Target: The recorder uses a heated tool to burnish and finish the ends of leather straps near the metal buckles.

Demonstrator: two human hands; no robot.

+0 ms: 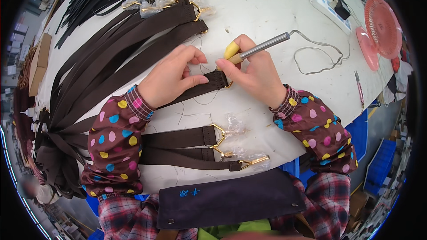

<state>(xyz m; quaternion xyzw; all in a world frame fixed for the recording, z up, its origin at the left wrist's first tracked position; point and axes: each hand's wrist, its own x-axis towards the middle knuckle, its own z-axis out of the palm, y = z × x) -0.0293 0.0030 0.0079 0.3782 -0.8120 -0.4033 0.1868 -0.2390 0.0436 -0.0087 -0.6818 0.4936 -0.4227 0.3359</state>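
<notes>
In my right hand is a soldering iron with a grey metal barrel and a cord at its upper end. A yellow finger cover sits on one of that hand's fingers. The iron's lower end points at the stitched end of a dark brown webbing strap, beside its gold ring. My left hand is over this strap, thumb resting on it and index finger raised apart. Loose thread runs near the left fingertips; whether they touch it I cannot tell.
More brown straps with gold hardware in clear plastic lie at left. Nearer me are other finished straps. A white power strip, pink fan and pink-handled tool stand at right. Blue crates are beyond the table edge.
</notes>
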